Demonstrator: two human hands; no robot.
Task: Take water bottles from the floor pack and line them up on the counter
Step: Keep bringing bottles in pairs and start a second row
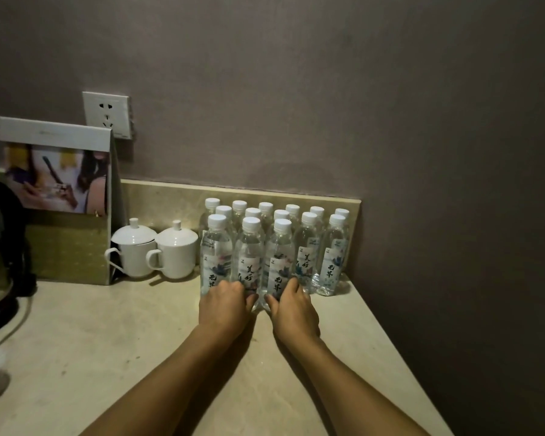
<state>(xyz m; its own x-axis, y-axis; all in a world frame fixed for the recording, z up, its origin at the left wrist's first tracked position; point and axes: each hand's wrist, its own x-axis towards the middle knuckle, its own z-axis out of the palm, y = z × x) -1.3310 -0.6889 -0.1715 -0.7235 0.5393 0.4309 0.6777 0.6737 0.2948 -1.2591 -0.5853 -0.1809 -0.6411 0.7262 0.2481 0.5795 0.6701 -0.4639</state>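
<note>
Both hands at the base of the front row of water bottles (249,256), far right end of the counter (139,341). Left hand (224,305) curled round the foot of the middle front bottle (249,262); right hand (291,306) pinching the foot of the right front bottle (279,265), thumb on its near side. Both bottles upright, long axis vertical, directly ahead of the hands and touching them; each hand equally near its own bottle.

Three rows, white caps, packed close against the backsplash (170,196); front row holds only three, with room to its right. Floor pack not in view.

Judgement: bottles being nudged square; more can go at front right.

Counter pale stone, dimly lit. Two lidded white cups (158,253) just left of the bottles, then a paper gift bag (66,199); wall socket (107,114) above
</note>
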